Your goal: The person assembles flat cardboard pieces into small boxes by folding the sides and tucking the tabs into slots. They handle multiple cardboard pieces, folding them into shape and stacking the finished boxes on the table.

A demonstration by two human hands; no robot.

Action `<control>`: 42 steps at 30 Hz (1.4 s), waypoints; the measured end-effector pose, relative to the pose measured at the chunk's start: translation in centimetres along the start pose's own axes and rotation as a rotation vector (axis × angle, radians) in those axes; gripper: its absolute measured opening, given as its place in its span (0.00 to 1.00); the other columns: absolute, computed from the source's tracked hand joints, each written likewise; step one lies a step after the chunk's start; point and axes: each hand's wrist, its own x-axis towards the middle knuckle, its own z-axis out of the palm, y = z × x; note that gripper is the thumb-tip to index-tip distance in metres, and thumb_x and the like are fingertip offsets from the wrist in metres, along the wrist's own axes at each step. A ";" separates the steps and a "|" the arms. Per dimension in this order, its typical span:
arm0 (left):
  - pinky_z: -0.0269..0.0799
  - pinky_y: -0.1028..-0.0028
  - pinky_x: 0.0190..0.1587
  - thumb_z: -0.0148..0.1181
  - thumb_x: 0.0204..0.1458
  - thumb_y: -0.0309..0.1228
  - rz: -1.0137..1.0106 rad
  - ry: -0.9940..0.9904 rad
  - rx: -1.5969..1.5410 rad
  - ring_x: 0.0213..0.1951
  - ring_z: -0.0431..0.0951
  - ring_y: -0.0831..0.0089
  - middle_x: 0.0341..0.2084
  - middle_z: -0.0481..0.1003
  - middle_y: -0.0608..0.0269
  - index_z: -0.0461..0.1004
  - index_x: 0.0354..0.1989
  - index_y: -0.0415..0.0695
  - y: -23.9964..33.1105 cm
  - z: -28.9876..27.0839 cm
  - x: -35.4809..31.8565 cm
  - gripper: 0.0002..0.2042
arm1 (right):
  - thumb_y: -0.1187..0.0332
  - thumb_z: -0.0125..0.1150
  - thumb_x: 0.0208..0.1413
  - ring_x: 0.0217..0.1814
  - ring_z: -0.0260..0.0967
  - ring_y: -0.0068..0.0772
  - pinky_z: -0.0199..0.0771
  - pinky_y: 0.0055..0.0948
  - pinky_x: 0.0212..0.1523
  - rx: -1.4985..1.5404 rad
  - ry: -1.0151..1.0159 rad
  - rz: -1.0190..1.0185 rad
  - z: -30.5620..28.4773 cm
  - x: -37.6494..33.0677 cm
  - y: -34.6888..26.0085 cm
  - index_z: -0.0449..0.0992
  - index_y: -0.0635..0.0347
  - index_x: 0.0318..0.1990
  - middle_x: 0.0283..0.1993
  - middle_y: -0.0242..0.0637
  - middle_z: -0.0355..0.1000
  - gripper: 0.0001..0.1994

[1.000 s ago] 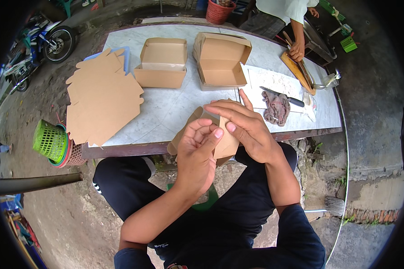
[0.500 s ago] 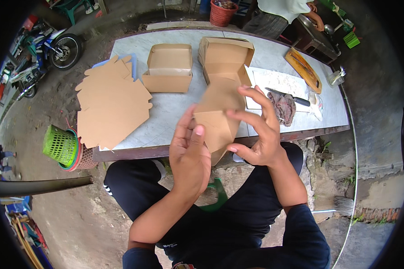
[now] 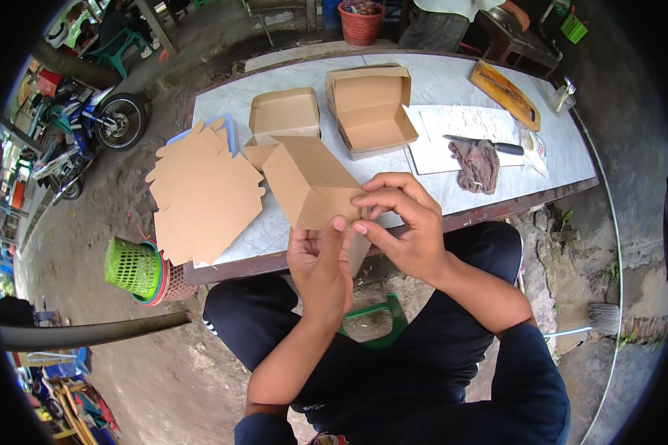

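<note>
A partly folded brown cardboard box point(image 3: 309, 182) is held up over the near edge of the pale table point(image 3: 453, 193). My left hand point(image 3: 321, 261) grips its lower edge from below, fingers up. My right hand point(image 3: 402, 222) pinches the box's right side, fingertips meeting those of the left hand. A stack of flat brown box blanks point(image 3: 200, 194) lies at the table's left end. Two folded open boxes stand further back, a smaller one point(image 3: 283, 113) and a larger one point(image 3: 371, 107).
On the table's right lie a white board point(image 3: 460, 122), a knife point(image 3: 476, 143), a crumpled cloth point(image 3: 477, 163) and a wooden board point(image 3: 506, 91). Another person point(image 3: 453, 15) stands beyond the far edge. Green and red baskets point(image 3: 137, 271) sit left of my knees; a motorbike point(image 3: 89, 133) is parked behind.
The box has been raised and turned, its folded body now pointing up and left. Both hands shifted from pressing it near my lap to pinching its lower right corner.
</note>
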 end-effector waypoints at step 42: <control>0.87 0.56 0.58 0.66 0.64 0.18 0.127 -0.115 0.550 0.55 0.84 0.63 0.53 0.81 0.50 0.74 0.60 0.30 -0.6 -1.9 -0.6 0.17 | 0.80 0.71 0.60 0.55 0.80 0.31 0.86 0.32 0.52 -0.005 -0.141 0.013 -4.1 2.2 1.4 0.87 0.61 0.43 0.57 0.40 0.77 0.06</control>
